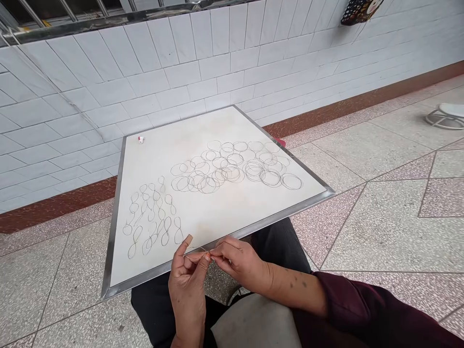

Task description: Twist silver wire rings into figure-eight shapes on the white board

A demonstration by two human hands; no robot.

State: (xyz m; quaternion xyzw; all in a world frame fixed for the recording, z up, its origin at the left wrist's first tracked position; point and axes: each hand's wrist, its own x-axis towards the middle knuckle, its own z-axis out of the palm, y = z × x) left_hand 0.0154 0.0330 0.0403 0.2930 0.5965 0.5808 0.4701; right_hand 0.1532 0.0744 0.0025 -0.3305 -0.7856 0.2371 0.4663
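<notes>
My left hand (190, 285) and my right hand (241, 263) meet just over the near edge of the table, both pinching a thin wire loop (197, 248). Part of the loop passes round my raised left index finger, which has a tan wrap at its tip. Fingertips hide where the wire is gripped. On the left of the tabletop lie several wires twisted into figure-eights (166, 231). Round wire rings (270, 178), many overlapping, spread across the middle and right.
The square white table (217, 220) has a metal rim and stands against a white tiled wall (181, 75). A small red-and-white object (141, 140) sits near its far left corner. Part of a white stool (449, 113) shows on the floor at right.
</notes>
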